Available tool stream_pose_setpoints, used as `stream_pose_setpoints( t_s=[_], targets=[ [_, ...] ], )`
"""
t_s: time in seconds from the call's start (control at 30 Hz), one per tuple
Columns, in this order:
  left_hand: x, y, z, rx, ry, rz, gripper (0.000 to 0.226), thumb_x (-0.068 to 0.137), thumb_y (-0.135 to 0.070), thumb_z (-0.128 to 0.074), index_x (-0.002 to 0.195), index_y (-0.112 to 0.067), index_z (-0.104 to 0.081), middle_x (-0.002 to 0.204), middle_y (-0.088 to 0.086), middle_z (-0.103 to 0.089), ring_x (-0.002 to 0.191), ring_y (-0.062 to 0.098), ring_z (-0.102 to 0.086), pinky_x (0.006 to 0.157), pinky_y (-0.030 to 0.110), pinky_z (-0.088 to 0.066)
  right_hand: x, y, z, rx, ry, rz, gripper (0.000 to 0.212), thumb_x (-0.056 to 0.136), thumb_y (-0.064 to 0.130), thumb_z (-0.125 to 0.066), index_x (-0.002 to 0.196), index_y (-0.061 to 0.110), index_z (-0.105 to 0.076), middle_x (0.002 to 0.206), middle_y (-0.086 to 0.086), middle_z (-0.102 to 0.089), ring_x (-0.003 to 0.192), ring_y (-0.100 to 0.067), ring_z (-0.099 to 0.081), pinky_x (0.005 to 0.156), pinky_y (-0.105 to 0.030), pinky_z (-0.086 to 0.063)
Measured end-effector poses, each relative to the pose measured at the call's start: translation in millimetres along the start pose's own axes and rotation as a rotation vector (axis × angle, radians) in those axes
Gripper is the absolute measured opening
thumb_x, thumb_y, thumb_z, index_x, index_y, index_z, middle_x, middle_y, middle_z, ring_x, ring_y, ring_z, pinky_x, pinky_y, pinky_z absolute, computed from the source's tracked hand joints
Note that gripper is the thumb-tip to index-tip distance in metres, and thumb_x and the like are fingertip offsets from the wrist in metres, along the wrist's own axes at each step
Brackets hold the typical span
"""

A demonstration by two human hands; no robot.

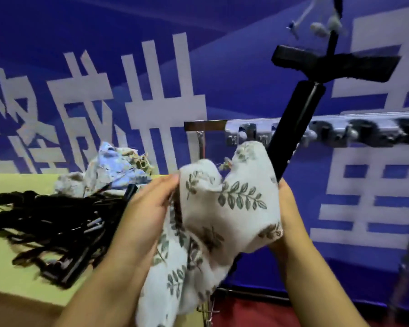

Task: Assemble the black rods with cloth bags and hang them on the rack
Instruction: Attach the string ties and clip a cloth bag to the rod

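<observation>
Lying at nine o'clock on the table [14, 277] is a pile of black rods [57, 223] with spare cloth bags [104, 171] behind. At centre, the left hand [142, 215] pinches the leaf-print cloth bag [224, 208], fingers closed on its edge, while the right hand [286, 218] wraps bag and black rod [293, 123]. The sleeving step seems underway; next likely needs the bag drawn down the rod, whose long axis points to one o'clock, crossing the rack [340, 133].

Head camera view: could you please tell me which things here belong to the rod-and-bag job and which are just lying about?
Job:
leaf-printed white cloth bag
black rod with crossbar
left hand
right hand
metal hanging rack
pile of black rods
spare crumpled cloth bags

Lying about:
blue banner with white characters
yellow-green table
</observation>
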State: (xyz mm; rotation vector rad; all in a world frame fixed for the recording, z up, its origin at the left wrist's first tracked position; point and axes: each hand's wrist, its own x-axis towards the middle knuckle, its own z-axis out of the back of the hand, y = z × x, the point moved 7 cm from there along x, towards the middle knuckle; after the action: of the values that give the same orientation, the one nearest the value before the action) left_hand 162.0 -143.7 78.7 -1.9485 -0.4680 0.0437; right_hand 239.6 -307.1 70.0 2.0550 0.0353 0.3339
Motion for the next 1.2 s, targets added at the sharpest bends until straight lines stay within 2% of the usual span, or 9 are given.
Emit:
stream_pose_setpoints(
  t_s=[0.2,0.27,0.37,0.53,0.73,0.9,1.03,1.1,1.2],
  targets=[
    [-8,59,-15,-0.125,-0.043,0.108,0.044,0.073,-0.035,-0.068,0.109,-0.008,-0.069,0.116,0.019,-0.066,0.111,0.034,-0.061,0.105,0.049,-0.039,-21,-8,7,0.082,0.002,-0.159,0.033,0.096,0.015,-0.044,0.062,0.014,-0.044,0.032,0.008,-0.048,0.029,-0.002,-0.045,0.035,-0.009,-0.035],
    [-12,67,-27,-0.026,-0.013,0.125,0.038,0.068,-0.051,-0.068,0.088,-0.02,-0.075,0.099,0.011,-0.072,0.095,0.028,-0.066,0.097,0.043,-0.045,-23,-15,12,0.068,-0.02,-0.228,0.036,0.097,0.015,-0.04,0.062,0.014,-0.04,0.031,0.009,-0.045,0.027,-0.003,-0.042,0.034,-0.008,-0.033],
    [-13,64,-41,0.233,-0.015,-0.062,0.027,0.074,-0.057,-0.065,0.066,-0.032,-0.071,0.088,0.005,-0.07,0.088,0.022,-0.065,0.087,0.04,-0.048,-27,-15,18,-0.075,-0.028,-0.197,0.028,0.096,0.011,-0.043,0.068,0.014,-0.049,0.051,0.002,-0.052,0.031,-0.001,-0.046,0.035,-0.008,-0.036],
    [-6,57,-42,0.521,-0.091,-0.376,0.031,0.094,-0.017,-0.052,0.065,-0.027,-0.056,0.089,-0.005,-0.049,0.076,-0.009,-0.052,0.074,0.011,-0.04,-33,-11,29,-0.367,-0.06,-0.014,0.01,0.088,0.012,-0.058,0.086,0.021,-0.056,0.076,0.006,-0.059,0.064,-0.006,-0.053,0.051,-0.011,-0.044],
    [-30,35,-15,0.545,-0.305,-0.586,0.018,0.089,-0.042,-0.053,0.077,-0.028,-0.053,0.084,0.004,-0.058,0.069,0.005,-0.052,0.063,0.012,-0.041,-35,0,48,-0.472,-0.276,0.121,0.015,0.081,0.013,-0.065,0.082,0.021,-0.052,0.073,0.006,-0.058,0.062,-0.009,-0.049,0.05,-0.016,-0.043],
    [-45,49,-50,0.813,0.102,-0.367,0.056,0.06,-0.08,-0.053,0.101,-0.042,-0.048,0.099,-0.021,-0.06,0.089,-0.006,-0.058,0.076,0.014,-0.049,-42,16,51,-0.609,-0.385,0.254,0.024,0.072,0.025,-0.072,0.079,0.024,-0.048,0.071,0.008,-0.061,0.066,-0.009,-0.056,0.058,-0.028,-0.045],
    [-26,54,-38,0.716,0.049,-0.278,0.018,0.084,-0.018,-0.065,0.09,-0.034,-0.061,0.086,-0.011,-0.071,0.082,0.004,-0.066,0.069,0.021,-0.053,-42,18,44,-0.642,-0.311,0.264,0.024,0.067,0.018,-0.072,0.076,0.026,-0.051,0.069,0.012,-0.064,0.062,-0.002,-0.059,0.057,-0.024,-0.047],
    [-19,53,-25,0.416,0.031,-0.184,0.039,0.086,0.01,-0.05,0.085,-0.026,-0.065,0.075,-0.011,-0.073,0.073,0.004,-0.067,0.062,0.018,-0.052,-43,23,47,-0.642,-0.267,0.258,0.027,0.065,0.02,-0.077,0.077,0.025,-0.053,0.07,0.008,-0.063,0.062,0.0,-0.059,0.057,-0.02,-0.048],
    [-10,56,-13,0.03,0.026,-0.047,0.032,0.085,0.012,-0.047,0.094,-0.012,-0.065,0.082,0.003,-0.073,0.076,0.015,-0.068,0.074,0.032,-0.056,-44,24,47,-0.612,-0.119,0.205,0.037,0.056,0.028,-0.085,0.08,0.026,-0.056,0.079,0.008,-0.065,0.075,-0.008,-0.063,0.067,-0.025,-0.051]
  ],
)
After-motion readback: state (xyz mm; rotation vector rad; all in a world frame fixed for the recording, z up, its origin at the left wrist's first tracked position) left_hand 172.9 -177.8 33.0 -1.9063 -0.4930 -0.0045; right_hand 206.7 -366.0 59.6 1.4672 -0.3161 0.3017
